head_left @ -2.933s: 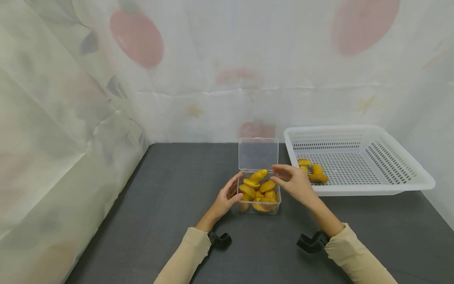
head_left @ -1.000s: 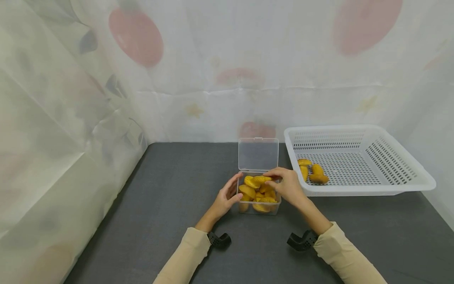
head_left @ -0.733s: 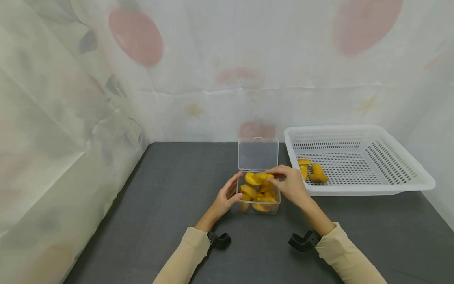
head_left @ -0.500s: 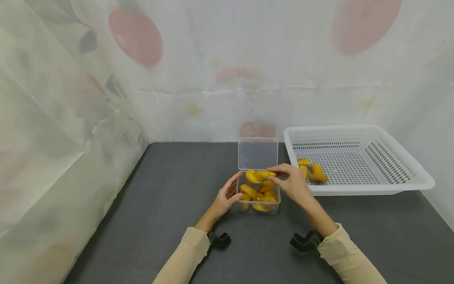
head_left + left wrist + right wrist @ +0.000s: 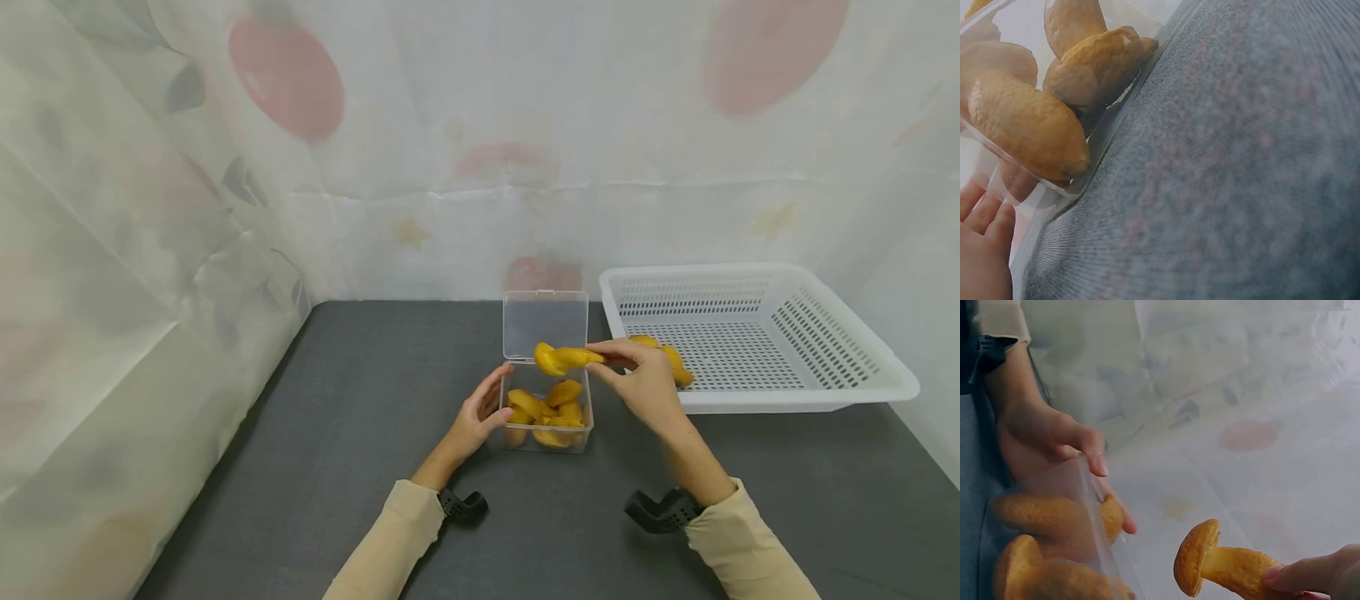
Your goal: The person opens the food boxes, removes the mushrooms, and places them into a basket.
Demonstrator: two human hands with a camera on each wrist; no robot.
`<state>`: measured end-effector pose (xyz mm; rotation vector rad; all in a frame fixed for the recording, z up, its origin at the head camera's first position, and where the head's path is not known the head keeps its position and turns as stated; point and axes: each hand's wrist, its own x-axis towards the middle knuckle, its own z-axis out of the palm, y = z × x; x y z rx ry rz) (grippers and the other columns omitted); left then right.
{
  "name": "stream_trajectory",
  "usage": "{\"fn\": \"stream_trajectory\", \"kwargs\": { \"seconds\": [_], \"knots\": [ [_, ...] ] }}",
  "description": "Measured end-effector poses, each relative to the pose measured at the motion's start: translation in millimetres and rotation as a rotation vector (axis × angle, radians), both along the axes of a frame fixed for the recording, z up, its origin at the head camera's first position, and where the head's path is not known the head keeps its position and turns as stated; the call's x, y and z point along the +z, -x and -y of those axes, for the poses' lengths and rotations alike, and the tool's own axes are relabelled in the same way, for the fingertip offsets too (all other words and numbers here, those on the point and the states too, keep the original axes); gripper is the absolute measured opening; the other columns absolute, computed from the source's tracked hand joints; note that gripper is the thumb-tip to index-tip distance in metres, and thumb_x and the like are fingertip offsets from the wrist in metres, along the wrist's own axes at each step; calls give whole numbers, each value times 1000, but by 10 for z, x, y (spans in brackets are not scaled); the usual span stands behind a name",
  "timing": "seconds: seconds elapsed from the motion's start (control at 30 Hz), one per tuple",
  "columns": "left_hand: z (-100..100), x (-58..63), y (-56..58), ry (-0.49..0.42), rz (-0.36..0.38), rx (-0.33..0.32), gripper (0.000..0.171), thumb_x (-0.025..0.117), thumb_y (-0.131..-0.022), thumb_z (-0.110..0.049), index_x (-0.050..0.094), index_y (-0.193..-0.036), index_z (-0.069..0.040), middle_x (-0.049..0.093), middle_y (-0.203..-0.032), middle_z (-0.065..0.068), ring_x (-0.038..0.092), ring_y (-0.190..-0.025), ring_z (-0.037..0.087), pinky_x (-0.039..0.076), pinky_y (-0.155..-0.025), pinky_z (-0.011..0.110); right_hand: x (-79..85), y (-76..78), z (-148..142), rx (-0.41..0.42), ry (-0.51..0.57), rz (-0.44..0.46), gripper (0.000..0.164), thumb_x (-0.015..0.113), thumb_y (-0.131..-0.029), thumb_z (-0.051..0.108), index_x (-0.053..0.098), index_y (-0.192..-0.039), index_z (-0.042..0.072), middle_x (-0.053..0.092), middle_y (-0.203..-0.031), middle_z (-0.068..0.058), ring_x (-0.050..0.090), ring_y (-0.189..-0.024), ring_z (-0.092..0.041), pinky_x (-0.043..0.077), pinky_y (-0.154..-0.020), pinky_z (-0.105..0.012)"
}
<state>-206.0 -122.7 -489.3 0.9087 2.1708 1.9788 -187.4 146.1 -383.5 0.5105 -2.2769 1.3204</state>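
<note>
My right hand (image 5: 647, 385) pinches the stem of a yellow mushroom (image 5: 558, 359) between thumb and fingers, above the back right of a clear plastic box (image 5: 551, 428). Its cap points left; the right wrist view shows cap and stem of this mushroom (image 5: 1229, 565) plainly. Several yellow mushrooms (image 5: 527, 403) lie inside the box, whose hinged lid (image 5: 546, 325) stands raised at the back. At the box's left side is my left hand (image 5: 472, 423), holding it with the thumb bent over the front corner and the fingers along the wall. Left-hand fingertips (image 5: 1004, 219) touch the plastic in the left wrist view.
A white perforated basket (image 5: 787, 402) stands at the back right of the dark table (image 5: 360, 433). Several yellow mushrooms (image 5: 678, 367) lie in its left end, partly behind my right hand. Printed curtains (image 5: 450, 125) hang behind and at the left.
My right hand has taken hold of a mushroom at the top of the box, then lifted it up and to the right, turning it sideways. My left hand and the box have stayed put.
</note>
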Motion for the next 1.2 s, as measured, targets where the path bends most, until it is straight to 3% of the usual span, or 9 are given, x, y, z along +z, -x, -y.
{"fn": "stream_trajectory", "kwargs": {
  "seconds": [0.13, 0.4, 0.5, 0.57, 0.63, 0.77, 1.03, 1.2],
  "knots": [
    [0, -1, -2, -2, -13, 1, 64, 54, -96, -6, 24, -152, -2, 24, -157, 27, 21, -146, 46, 28, -119, 26, 25, -7, -53, 18, 71, -16, 27, 74, -74, -11, 72, -101, -9, 71, -94, -27, 55, -82, 23, 50, -75, -2],
    [7, -3, -8, 11, -10, 2, 64, 54, -97, -9, 24, -152, -4, 23, -158, 25, 21, -148, 42, 25, -121, 41, 102, -35, -165, -7, 105, 5, 27, 73, -77, -10, 71, -103, -10, 69, -98, -31, 55, -83, 23, 48, -76, 1],
    [9, -9, -7, 13, -9, 1, 64, 54, -97, -9, 23, -153, -5, 23, -159, 23, 21, -148, 41, 26, -121, 38, 121, -34, -224, -35, 103, 9, 25, 73, -78, -8, 71, -103, -9, 70, -98, -29, 56, -81, 22, 49, -71, -1],
    [10, -8, -9, 8, -8, -2, 64, 55, -97, -10, 23, -153, -5, 23, -159, 22, 20, -148, 41, 26, -120, 31, 131, -33, -269, -56, 99, 6, 24, 73, -78, -7, 72, -102, -8, 72, -95, -20, 57, -78, 22, 49, -68, -2],
    [9, -4, -12, 2, -10, -6, 64, 55, -97, -11, 23, -153, -4, 23, -159, 23, 20, -148, 41, 27, -119, 24, 140, -30, -319, -72, 99, 8, 24, 73, -78, -7, 72, -102, -8, 73, -93, -1, 58, -77, 21, 50, -66, -3],
    [5, 8, -23, -12, -8, -10, 65, 56, -97, -14, 23, -153, -4, 22, -159, 23, 19, -148, 41, 27, -116, 17, 150, -27, -420, -82, 121, 31, 24, 73, -79, -6, 71, -103, -11, 59, -92, 32, 59, -77, 22, 51, -65, -4],
    [5, -12, -15, -18, -17, -16, 68, 57, -97, -24, 23, -153, -6, 22, -160, 21, 20, -148, 40, 28, -115, 14, 152, -34, -570, -121, 122, 29, 26, 74, -78, -5, 70, -103, -11, 58, -90, 39, 58, -78, 22, 49, -70, 0],
    [8, -6, -17, -7, -12, -11, 67, 57, -97, -23, 23, -153, -7, 22, -160, 21, 20, -149, 39, 27, -121, 32, 128, -19, -672, -121, 144, 1, 27, 73, -77, -8, 69, -104, -14, 59, -90, 39, 58, -78, 22, 48, -71, 1]
  ]
}}
